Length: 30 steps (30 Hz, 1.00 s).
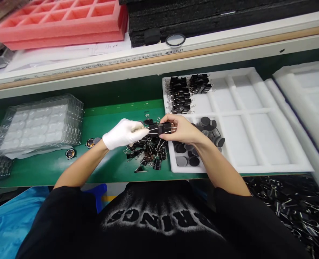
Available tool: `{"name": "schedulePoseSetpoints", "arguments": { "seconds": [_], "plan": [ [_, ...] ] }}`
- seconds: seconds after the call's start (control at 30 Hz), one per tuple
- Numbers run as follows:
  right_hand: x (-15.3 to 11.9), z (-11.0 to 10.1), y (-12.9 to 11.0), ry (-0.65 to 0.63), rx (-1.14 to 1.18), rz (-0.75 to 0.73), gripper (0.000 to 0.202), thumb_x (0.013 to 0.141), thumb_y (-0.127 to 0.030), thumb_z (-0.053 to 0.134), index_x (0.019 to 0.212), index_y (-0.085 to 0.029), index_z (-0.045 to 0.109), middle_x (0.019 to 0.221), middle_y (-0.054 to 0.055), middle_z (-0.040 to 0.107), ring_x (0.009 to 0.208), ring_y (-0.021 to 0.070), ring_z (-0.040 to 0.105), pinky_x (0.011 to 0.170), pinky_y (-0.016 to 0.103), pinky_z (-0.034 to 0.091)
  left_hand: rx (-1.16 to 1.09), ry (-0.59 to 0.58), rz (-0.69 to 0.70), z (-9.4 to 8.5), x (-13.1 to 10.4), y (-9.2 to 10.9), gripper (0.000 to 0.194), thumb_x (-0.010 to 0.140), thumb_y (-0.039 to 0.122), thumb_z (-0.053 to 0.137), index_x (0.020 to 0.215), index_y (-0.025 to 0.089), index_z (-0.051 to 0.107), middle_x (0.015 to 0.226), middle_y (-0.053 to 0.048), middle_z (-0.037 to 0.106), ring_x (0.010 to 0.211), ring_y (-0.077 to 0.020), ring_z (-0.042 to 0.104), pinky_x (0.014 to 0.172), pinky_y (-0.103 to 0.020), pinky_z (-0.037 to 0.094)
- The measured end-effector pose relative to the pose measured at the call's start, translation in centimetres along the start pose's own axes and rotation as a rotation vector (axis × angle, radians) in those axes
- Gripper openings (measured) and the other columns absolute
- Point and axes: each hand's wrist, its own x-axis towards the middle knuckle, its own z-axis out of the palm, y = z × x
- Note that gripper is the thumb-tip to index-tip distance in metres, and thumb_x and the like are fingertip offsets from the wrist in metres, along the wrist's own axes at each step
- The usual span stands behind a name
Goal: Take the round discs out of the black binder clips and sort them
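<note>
My left hand (126, 133), in a white glove, is closed on a black binder clip (153, 130) with silver wire handles. My bare right hand (181, 130) grips another black binder clip (165, 128), held side by side with the first. Whether something thin is clamped between the two clips I cannot tell. Below both hands lies a loose pile of binder clips (148, 153) on the green table (108, 165). Close to my right forearm, dark and grey round discs (194, 160) fill one compartment of the white foam tray (227, 113).
Rows of binder clips (179, 95) stand in the tray's far left compartments. Stacked clear plastic trays (40, 124) and small round parts (70, 154) are on the left. A shelf edge (108, 68) crosses behind, bearing pink foam (67, 30). More clips (297, 208) lie heaped at lower right.
</note>
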Motion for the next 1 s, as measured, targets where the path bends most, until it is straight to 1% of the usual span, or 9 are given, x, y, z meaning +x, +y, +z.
{"name": "schedulePoseSetpoints", "arguments": {
  "seconds": [0.23,0.53,0.63,0.7,0.77,0.83,0.87,0.93,1.0],
  "plan": [
    [-0.1,0.2,-0.3,0.017,0.072,0.082,0.044,0.056,-0.02,0.084,0.095,-0.022,0.066,0.08,-0.002,0.067,0.073,0.0162,0.061,0.068,0.032,0.05,0.029,0.019,0.006,0.0,0.0,0.5,0.039,0.094,0.043,0.058,0.064,0.019,0.055,0.043,0.007,0.052,0.037,-0.0084,0.055,0.043,-0.018,0.038],
    [-0.1,0.4,-0.2,0.023,0.079,0.079,0.042,0.056,-0.022,0.084,0.094,-0.021,0.066,0.08,-0.002,0.065,0.073,0.0156,0.059,0.068,0.031,0.049,0.062,0.044,0.064,0.2,-0.4,0.0,0.042,0.096,0.047,0.058,0.064,0.02,0.052,0.043,0.007,0.051,0.036,-0.0078,0.053,0.043,-0.019,0.036],
    [-0.2,0.3,0.0,0.025,0.069,0.051,0.042,0.058,-0.024,0.084,0.095,-0.021,0.064,0.084,-0.001,0.065,0.074,0.0163,0.059,0.068,0.032,0.049,0.071,0.069,0.062,0.4,-0.4,-0.1,0.041,0.096,0.049,0.059,0.068,0.019,0.057,0.045,0.006,0.054,0.041,-0.0095,0.057,0.046,-0.02,0.038],
    [-0.1,0.3,0.2,0.061,0.009,-0.047,0.037,0.062,-0.026,0.083,0.094,-0.022,0.063,0.087,0.0,0.064,0.078,0.0181,0.06,0.071,0.034,0.051,-0.017,0.066,0.032,0.7,-0.3,0.2,0.04,0.1,0.053,0.055,0.082,0.019,0.066,0.055,0.003,0.065,0.05,-0.012,0.065,0.049,-0.021,0.043],
    [0.0,0.2,0.5,0.169,-0.138,-0.25,0.025,0.069,-0.025,0.077,0.089,-0.024,0.063,0.092,0.002,0.061,0.085,0.0209,0.06,0.076,0.038,0.053,-0.244,0.034,-0.047,1.3,0.0,0.6,0.052,0.104,0.062,0.044,0.097,0.017,0.069,0.071,-0.004,0.076,0.057,-0.0147,0.071,0.05,-0.022,0.048],
    [-0.1,0.0,0.8,0.283,-0.34,-0.481,0.013,0.075,-0.02,0.07,0.086,-0.025,0.065,0.096,0.005,0.06,0.092,0.0242,0.06,0.082,0.043,0.055,-0.465,-0.012,-0.142,1.9,0.4,1.2,0.064,0.104,0.07,0.037,0.095,0.015,0.068,0.077,-0.01,0.078,0.056,-0.0153,0.071,0.048,-0.023,0.048],
    [-0.2,-0.1,0.8,0.321,-0.434,-0.572,0.012,0.078,-0.018,0.068,0.087,-0.026,0.066,0.098,0.006,0.06,0.096,0.0261,0.061,0.086,0.046,0.055,-0.522,-0.024,-0.163,2.1,0.6,1.6,0.065,0.102,0.073,0.04,0.089,0.015,0.067,0.073,-0.01,0.077,0.053,-0.0145,0.069,0.047,-0.023,0.048],
    [-0.6,-0.5,0.7,0.348,-0.561,-0.656,0.02,0.083,-0.019,0.07,0.101,-0.028,0.069,0.111,0.009,0.063,0.111,0.0311,0.061,0.097,0.054,0.054,-0.528,0.007,-0.122,2.4,1.0,2.2,0.06,0.099,0.071,0.051,0.082,0.016,0.064,0.067,-0.007,0.073,0.052,-0.0121,0.065,0.05,-0.022,0.048],
    [-1.3,-0.9,0.4,0.355,-0.552,-0.593,0.049,0.081,-0.028,0.081,0.128,-0.029,0.065,0.135,0.013,0.06,0.127,0.0354,0.058,0.105,0.059,0.053,-0.482,0.091,-0.025,2.4,1.3,2.6,0.049,0.099,0.064,0.057,0.087,0.017,0.063,0.068,-0.003,0.071,0.056,-0.0112,0.065,0.055,-0.022,0.05]
  ]
}}
